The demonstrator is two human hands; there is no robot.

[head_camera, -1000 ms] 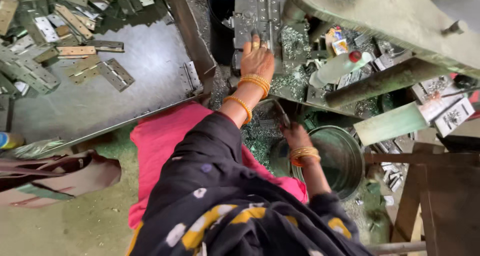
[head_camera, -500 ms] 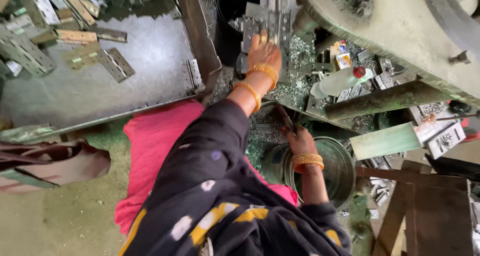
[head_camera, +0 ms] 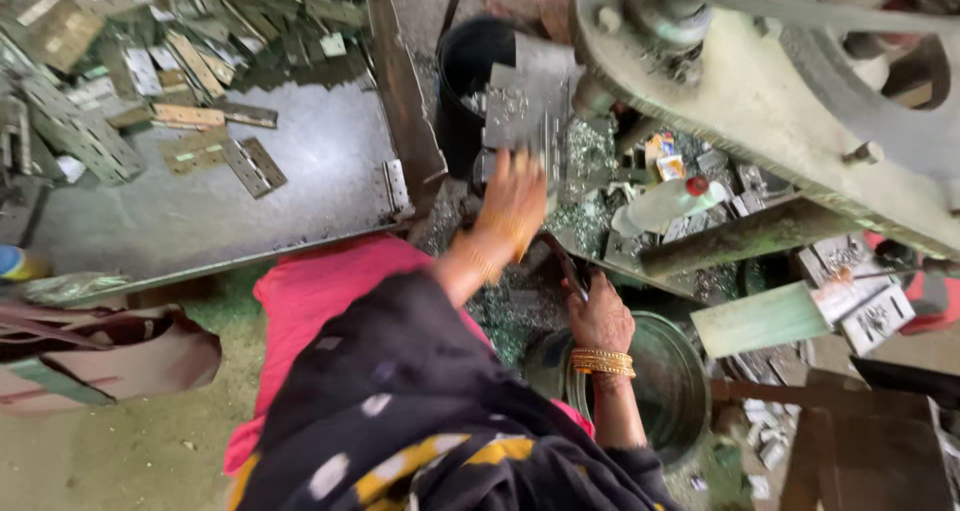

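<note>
My left hand (head_camera: 510,206) is blurred by motion, with its fingers stretched toward a grey metal plate (head_camera: 530,101) on the bed of a press machine (head_camera: 760,81). I cannot tell whether it grips anything. My right hand (head_camera: 600,316), with gold bangles at the wrist, is curled around a thin dark rod (head_camera: 562,261) just above a round metal basin (head_camera: 680,381). Small metal scraps (head_camera: 590,156) cover the bed around both hands.
A steel tray table (head_camera: 300,181) at the left holds several flat metal hinges (head_camera: 255,163), piled along its far edge. A black bucket (head_camera: 470,61) stands behind the plate. A plastic bottle (head_camera: 660,203) and small boxes (head_camera: 865,316) lie at the right. A brown bag (head_camera: 110,356) sits at the lower left.
My left hand has slid back from the metal plate toward my body and is now blurred. My right hand stays on the rod.
</note>
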